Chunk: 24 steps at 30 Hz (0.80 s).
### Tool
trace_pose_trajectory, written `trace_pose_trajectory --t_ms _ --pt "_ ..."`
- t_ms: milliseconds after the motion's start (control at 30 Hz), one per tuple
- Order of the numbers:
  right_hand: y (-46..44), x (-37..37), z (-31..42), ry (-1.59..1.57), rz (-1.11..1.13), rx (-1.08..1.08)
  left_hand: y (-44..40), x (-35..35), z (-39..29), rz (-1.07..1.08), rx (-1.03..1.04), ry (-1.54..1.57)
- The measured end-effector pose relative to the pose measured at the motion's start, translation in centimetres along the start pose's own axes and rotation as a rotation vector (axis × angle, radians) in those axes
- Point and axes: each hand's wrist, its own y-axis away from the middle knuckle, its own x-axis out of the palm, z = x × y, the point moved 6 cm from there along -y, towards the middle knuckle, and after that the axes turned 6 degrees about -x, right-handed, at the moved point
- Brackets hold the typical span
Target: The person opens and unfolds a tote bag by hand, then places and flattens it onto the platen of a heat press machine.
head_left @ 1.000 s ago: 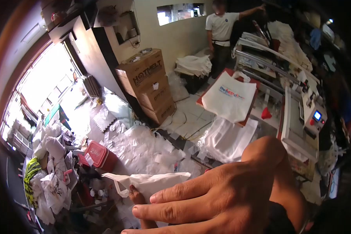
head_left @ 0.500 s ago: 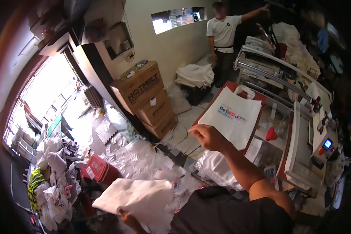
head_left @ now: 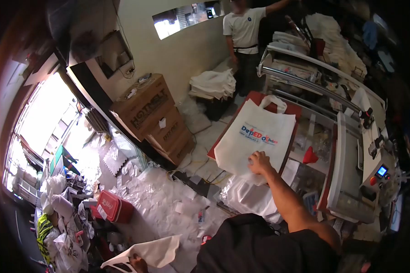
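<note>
A white tote bag (head_left: 241, 143) with blue and red printed lettering lies on the red platen (head_left: 217, 148) of a press, its handle loop at the far end. My right hand (head_left: 259, 163) is on the bag's near part, fingers curled against the fabric and closed on it. Low in the view, my left hand (head_left: 138, 264) grips another white bag (head_left: 161, 251), which hangs folded out to the right; part of the fingers is hidden by it. Under the platen's near end sits a pile of clear and white plastic (head_left: 250, 198).
The press (head_left: 351, 168) with its control box (head_left: 381, 171) stands on the right. Stacked cartons (head_left: 146, 113) and a person in a white shirt (head_left: 244, 29) are at the back. A red cooler (head_left: 116, 207) and plastic scraps (head_left: 168, 200) lie on the left floor.
My right hand has come down from above the platen's near edge onto the printed bag. My left hand and its bag have moved lower. The view has shifted slightly.
</note>
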Motion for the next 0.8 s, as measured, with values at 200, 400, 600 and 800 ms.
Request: trace_pose_trajectory --t_ms 200,400,600,800 --pt "-0.4 -0.2 -0.5 -0.034 0.017 0.024 9.3 13.0 2.8 0.523 -0.14 0.13" --pt "-2.0 -0.9 -0.7 -0.048 0.055 0.039 21.0 8.5 -5.2 1.072 -1.028 1.63" --pt "-2.8 -0.2 -1.2 -0.049 -0.085 0.006 20.7 7.2 -15.9 1.396 -1.009 1.397" --pt "-3.6 0.6 -1.6 -0.048 -0.339 -0.019 20.8 7.4 -18.7 1.493 -0.952 1.305"
